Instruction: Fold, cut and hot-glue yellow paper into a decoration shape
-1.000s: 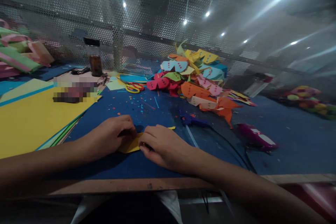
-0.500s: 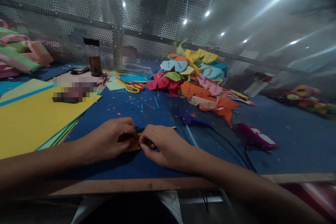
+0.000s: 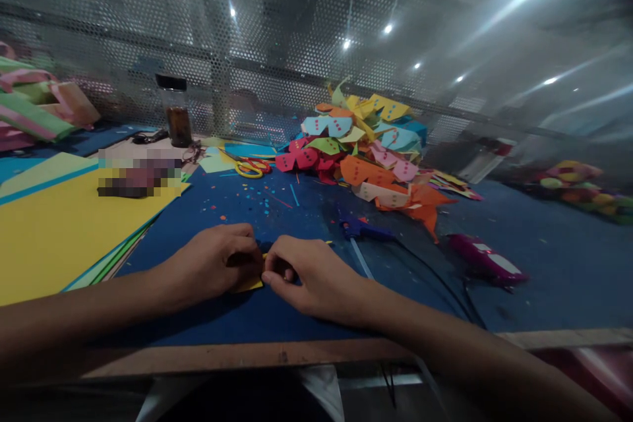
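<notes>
Close to the table's front edge, my left hand (image 3: 217, 262) and my right hand (image 3: 310, 273) meet with curled fingers around a small piece of yellow paper (image 3: 248, 286). Much of the paper is hidden beneath the fingers. My left fingers press on it from the left. On its right side my right thumb and index finger pinch together. To the right of my right hand lies a blue glue gun (image 3: 368, 231) with a clear glue stick (image 3: 362, 257) by it.
Large yellow sheets (image 3: 59, 237) lie stacked at left. Behind are scissors (image 3: 250, 168), a bottle (image 3: 177, 115) and a heap of folded, dotted paper shapes (image 3: 366, 145). A purple device (image 3: 484, 260) sits at right beside a black cable (image 3: 445, 283). Paper scraps dot the blue tabletop (image 3: 208, 320).
Both hands stay almost in place at the yellow paper, my fingers shifting slightly closer together. Less of the paper shows between them. The view has tilted a little.
</notes>
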Available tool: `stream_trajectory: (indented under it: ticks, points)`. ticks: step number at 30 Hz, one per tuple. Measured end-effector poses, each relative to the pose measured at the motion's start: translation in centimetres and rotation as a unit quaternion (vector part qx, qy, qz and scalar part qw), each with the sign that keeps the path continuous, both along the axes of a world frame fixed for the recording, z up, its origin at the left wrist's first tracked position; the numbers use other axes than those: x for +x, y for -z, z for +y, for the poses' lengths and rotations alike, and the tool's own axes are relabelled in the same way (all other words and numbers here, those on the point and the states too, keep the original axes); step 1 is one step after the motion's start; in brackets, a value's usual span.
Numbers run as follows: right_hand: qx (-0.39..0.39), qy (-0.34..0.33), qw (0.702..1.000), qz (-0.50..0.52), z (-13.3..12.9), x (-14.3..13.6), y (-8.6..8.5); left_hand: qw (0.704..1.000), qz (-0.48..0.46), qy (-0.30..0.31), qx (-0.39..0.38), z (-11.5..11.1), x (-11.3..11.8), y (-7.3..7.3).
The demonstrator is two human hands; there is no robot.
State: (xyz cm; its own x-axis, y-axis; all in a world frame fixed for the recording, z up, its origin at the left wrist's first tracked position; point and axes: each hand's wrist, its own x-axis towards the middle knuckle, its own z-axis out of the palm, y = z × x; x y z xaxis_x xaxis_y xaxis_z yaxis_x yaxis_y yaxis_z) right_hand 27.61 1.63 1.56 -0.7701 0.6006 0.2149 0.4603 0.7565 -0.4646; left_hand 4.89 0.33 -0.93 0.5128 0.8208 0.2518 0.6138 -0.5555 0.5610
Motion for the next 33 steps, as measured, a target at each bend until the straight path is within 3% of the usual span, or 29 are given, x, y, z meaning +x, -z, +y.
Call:
stream_trajectory:
  ticks: [11, 21, 33]
  points:
    - [-0.022, 0.045, 0.999, -0.008, -0.05, -0.28, 0.07, 1.000, 0.001, -0.004, -0.016, 0.07, 0.13, -0.26]
    - [-0.023, 0.045, 0.999, -0.004, -0.20, -0.22, 0.30, 0.999, -0.009, 0.002, -0.046, 0.21, -0.21, -0.21]
    - [-0.014, 0.040, 0.999, -0.006, -0.09, -0.26, 0.31, 1.000, -0.007, 0.007, -0.005, 0.30, 0.15, 0.35]
